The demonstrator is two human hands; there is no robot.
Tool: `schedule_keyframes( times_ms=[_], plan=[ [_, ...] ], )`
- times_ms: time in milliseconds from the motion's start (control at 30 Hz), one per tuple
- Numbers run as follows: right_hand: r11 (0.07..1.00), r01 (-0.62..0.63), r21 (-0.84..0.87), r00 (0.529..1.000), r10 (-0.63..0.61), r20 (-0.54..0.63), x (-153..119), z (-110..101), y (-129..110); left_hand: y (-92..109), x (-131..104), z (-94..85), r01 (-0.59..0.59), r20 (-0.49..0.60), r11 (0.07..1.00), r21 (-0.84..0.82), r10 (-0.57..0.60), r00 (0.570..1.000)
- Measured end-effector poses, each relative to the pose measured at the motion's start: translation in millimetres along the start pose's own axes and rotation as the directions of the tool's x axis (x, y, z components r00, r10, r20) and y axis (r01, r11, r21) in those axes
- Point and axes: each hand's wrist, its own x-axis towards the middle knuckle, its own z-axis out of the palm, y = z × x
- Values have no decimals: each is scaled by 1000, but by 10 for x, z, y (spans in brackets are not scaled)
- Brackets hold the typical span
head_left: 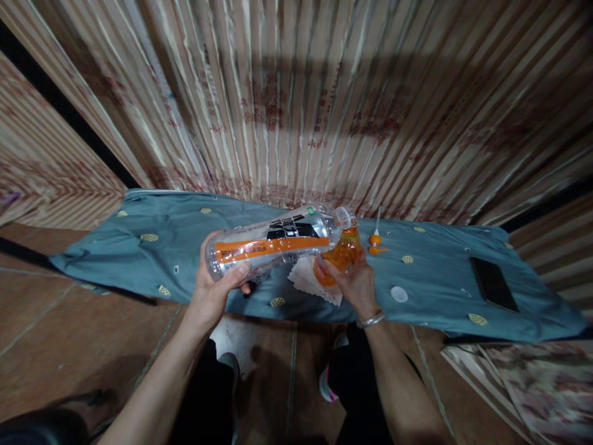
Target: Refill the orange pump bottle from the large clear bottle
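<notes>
Clear plastic bottle point(273, 241), orange-banded label: tilted over the teal cloth point(120, 247), its base end gripped in our left hand point(217, 278), its mouth at the amber bottle point(343, 252)'s neck. Amber bottle: clasped in our right hand point(359, 281). Hazard, we judge: misaligned mouths or excess squeezing could spill any liquid onto the cloth.

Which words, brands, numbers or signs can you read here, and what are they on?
None legible enough to quote.
Clear bottle: large black lettering, too unclear; the small print on its orange band is too small.
Cloth: tiny marks, too small.
Curtain: reddish prints, too blurred.
Orange bottle, phone: no text I can make out.
</notes>
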Motion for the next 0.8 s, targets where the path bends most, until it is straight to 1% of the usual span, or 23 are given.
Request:
schedule_keyframes(
  times_ms=[333,533,700,800],
  plan=[
    [1000,4,23,1000,-4,-1,-8,5,-10,-44,21,-38,-37,25,999,22,37,999],
    [1000,-22,2,1000,22,15,-10,-14,-47,-12,3,-24,-2,15,1000,21,2,1000],
    [999,-31,-26,999,32,17,-10,-19,-48,7,-7,-4,7,-6,1000,9,-7,1000],
    [999,-32,-16,999,32,22,-5,-14,-37,4,-3,-6,10,-4,1000,11,-10,1000]
  ],
)
